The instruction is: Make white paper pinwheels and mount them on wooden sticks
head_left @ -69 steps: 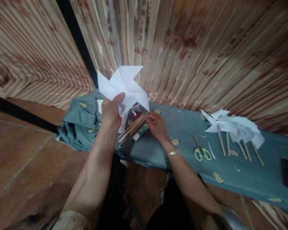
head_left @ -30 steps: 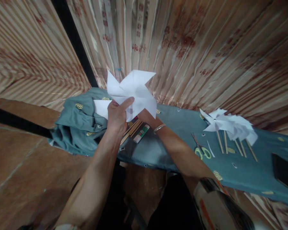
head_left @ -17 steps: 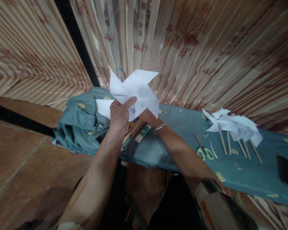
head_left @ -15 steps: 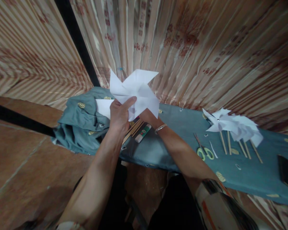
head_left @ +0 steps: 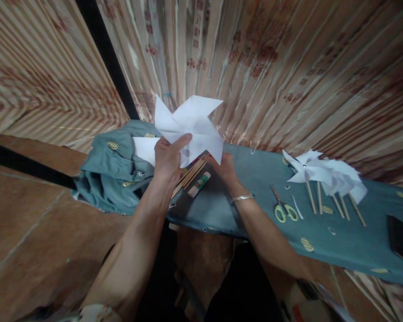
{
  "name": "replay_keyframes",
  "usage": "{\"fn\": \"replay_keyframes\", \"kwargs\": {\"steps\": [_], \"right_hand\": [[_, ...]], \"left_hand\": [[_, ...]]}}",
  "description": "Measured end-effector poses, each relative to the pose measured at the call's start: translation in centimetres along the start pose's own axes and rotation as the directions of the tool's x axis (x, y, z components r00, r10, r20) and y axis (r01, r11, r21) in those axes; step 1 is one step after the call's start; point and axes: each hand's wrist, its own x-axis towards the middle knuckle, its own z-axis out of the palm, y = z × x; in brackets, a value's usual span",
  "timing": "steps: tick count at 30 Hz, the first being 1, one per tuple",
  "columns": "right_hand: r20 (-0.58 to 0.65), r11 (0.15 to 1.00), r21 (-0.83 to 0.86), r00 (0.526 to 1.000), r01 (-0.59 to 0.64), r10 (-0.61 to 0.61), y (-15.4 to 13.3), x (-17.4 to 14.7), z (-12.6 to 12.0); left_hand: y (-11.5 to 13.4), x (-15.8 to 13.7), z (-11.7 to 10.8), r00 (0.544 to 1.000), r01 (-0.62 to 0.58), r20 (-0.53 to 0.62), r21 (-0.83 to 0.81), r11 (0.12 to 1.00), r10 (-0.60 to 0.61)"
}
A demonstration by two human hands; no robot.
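- The paper pinwheel is pinched by the left hand above the cloth-covered surface.
- The right hand is held near the wooden sticks; whether anything is gripped there cannot be told, the view being rather poor.

The large pinwheel is smooth, matt paper, like the grouped pinwheels. The loose sticks look like bare wood, the glue stick like smooth plastic. The scissors combine metal with plastic; the bracelet is shiny metal, the tablecloth faintly glossy fabric.
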Motion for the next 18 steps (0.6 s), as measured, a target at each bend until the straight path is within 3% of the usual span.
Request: {"fn": "replay_keyframes", "kwargs": {"steps": [4,9,18], "right_hand": [[-0.133,0.990,-0.112,0.988,-0.089,0.074,0.2,-6.3,-5.2],[-0.119,0.925,-0.369,0.992,-0.086,0.045,1.2,-12.9,-10.4],[-0.023,0.875,-0.480,0.998,-0.066,0.062,2.0,-15.3,-11.8]], "left_hand": [[-0.6,-0.7,0.5,0.999,0.033,0.029,0.013,0.999,-0.033],[-2.0,-1.9,1.9,0.992,0.094,0.077,0.032,0.995,-0.097],[-5.9,-4.2,5.2,0.971,0.133,0.182,0.134,0.982,-0.156]]}}
